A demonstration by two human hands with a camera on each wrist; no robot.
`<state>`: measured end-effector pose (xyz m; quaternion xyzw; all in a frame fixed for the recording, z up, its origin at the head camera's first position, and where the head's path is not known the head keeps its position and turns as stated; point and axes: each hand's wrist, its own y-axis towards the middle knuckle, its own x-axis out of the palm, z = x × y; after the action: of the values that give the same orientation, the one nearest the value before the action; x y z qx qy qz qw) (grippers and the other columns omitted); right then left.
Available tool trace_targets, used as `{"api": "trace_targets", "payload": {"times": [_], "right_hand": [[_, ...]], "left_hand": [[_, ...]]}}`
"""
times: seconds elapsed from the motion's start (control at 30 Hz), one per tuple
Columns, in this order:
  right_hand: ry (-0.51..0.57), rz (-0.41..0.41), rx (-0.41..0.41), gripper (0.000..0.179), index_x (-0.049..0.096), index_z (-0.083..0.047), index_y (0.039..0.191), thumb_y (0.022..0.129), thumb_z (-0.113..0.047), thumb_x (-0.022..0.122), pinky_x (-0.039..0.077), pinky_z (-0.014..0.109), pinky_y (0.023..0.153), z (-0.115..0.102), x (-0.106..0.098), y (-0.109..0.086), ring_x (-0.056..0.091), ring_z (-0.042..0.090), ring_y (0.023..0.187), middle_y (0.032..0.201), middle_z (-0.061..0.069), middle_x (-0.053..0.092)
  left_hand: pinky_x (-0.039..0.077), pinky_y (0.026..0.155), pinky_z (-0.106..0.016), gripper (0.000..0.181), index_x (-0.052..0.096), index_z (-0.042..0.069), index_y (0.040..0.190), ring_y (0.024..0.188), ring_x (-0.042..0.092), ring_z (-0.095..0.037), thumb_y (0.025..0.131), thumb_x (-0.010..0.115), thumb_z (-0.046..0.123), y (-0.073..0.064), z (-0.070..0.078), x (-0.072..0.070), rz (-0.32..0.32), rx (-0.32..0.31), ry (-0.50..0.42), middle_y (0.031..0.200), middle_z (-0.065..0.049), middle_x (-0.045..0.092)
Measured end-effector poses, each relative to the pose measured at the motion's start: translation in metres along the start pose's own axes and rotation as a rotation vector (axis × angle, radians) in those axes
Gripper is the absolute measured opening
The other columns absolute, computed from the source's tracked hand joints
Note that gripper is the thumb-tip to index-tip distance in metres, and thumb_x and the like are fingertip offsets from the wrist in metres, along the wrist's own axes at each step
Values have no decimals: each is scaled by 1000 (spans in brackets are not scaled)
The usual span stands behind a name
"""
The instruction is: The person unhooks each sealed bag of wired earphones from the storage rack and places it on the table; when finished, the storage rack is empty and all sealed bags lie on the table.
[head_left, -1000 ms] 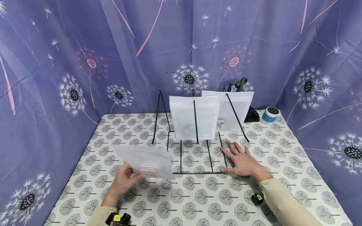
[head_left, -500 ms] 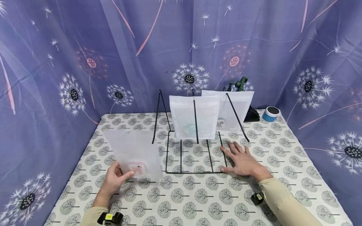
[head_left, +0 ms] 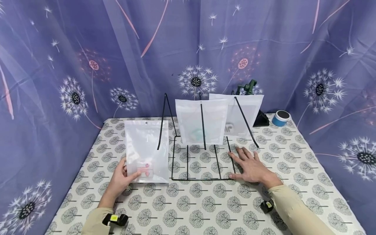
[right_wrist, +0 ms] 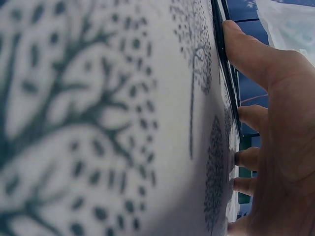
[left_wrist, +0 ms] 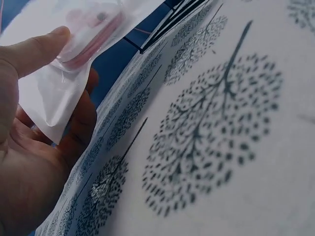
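My left hand (head_left: 119, 179) pinches a white zip pouch (head_left: 144, 140) by its lower left edge, thumb in front and fingers behind. A pink item (head_left: 145, 170) shows through the pouch's lower part, and the top has a small hang hole. In the left wrist view the pouch (left_wrist: 49, 98) bends between thumb and fingers. My right hand (head_left: 251, 168) lies spread at the right side of a black wire rack (head_left: 202, 179), thumb and fingertips at its base wires. Two more white pouches hang on the rack, a front one (head_left: 191, 114) with something teal and a rear one (head_left: 249, 112) with something grey.
The rack's left arm (head_left: 161, 127) stands right at the held pouch's upper right edge. Behind the rack is a dark green and black stand (head_left: 260, 120), with a blue-and-white jar (head_left: 281, 118) to its right. A purple dandelion curtain (head_left: 141, 65) encloses the tree-print tablecloth (head_left: 194, 209).
My left hand has turned the pouch from a tilted, nearly flat pose to upright, its front facing me, beside the rack's left arm. The right hand and hung pouches have stayed put.
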<state>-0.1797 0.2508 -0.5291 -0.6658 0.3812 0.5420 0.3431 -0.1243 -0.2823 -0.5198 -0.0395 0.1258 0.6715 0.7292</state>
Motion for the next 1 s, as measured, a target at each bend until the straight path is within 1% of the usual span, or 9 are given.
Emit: {"api": "trace_targets", "payload": {"times": [0.07, 0.17, 0.23, 0.37, 0.5, 0.6, 0.83, 1.0], "right_hand": [[1, -1, 1, 99, 26, -25, 155, 77, -81, 51, 9, 78, 108, 0, 0, 0, 16, 48, 145, 161, 20, 16], [2, -2, 1, 99, 26, -25, 155, 77, -81, 51, 10, 78, 108, 0, 0, 0, 16, 48, 145, 161, 20, 16], [0, -4, 2, 99, 26, -25, 155, 77, -82, 51, 10, 78, 108, 0, 0, 0, 16, 48, 145, 161, 20, 15], [-9, 0, 3, 99, 26, -26, 155, 77, -82, 50, 10, 78, 108, 1, 0, 0, 17, 48, 145, 161, 20, 16], [-14, 1, -1, 99, 26, -26, 155, 77, -83, 48, 11, 78, 108, 0, 1, 0, 18, 48, 145, 161, 20, 16], [-9, -2, -4, 100, 26, -26, 155, 77, -84, 47, 10, 78, 108, 0, 2, 0, 17, 48, 145, 161, 21, 16], [-7, -3, 0, 99, 26, -25, 155, 78, -83, 48, 10, 78, 108, 0, 1, 0, 16, 48, 145, 161, 21, 15], [-7, -5, 1, 98, 26, -25, 155, 78, -81, 49, 10, 78, 108, -1, -1, 0, 17, 48, 145, 161, 21, 15]], "left_hand": [[61, 73, -30, 71, 30, 2, 142, 89, 69, -13, 86, 72, 2, 3, -1, 0, -5, -17, 8, 110, -32, 63], [61, 70, -30, 72, 31, 3, 142, 82, 70, -16, 85, 73, 3, 7, -2, 1, -2, -52, 17, 103, -28, 66], [61, 68, -31, 73, 30, 4, 142, 79, 70, -16, 84, 74, 4, 9, -3, 2, -5, -77, 27, 103, -28, 67], [61, 68, -32, 76, 30, 8, 143, 77, 71, -17, 83, 76, 9, 13, -6, 3, -16, -133, 34, 107, -31, 66], [61, 70, -31, 79, 26, 8, 145, 79, 71, -16, 83, 76, 9, 15, -8, 3, -25, -176, 24, 114, -33, 63], [61, 69, -30, 80, 25, 6, 145, 79, 71, -16, 83, 76, 8, 16, -10, 4, -28, -197, 18, 114, -32, 63], [59, 63, -29, 85, 22, 7, 147, 72, 69, -19, 83, 77, 10, 19, -7, 8, -37, -234, 67, 105, -31, 66], [59, 64, -29, 87, 22, 8, 148, 75, 69, -21, 82, 78, 13, 22, -5, 13, -37, -269, 91, 108, -32, 65]]}}
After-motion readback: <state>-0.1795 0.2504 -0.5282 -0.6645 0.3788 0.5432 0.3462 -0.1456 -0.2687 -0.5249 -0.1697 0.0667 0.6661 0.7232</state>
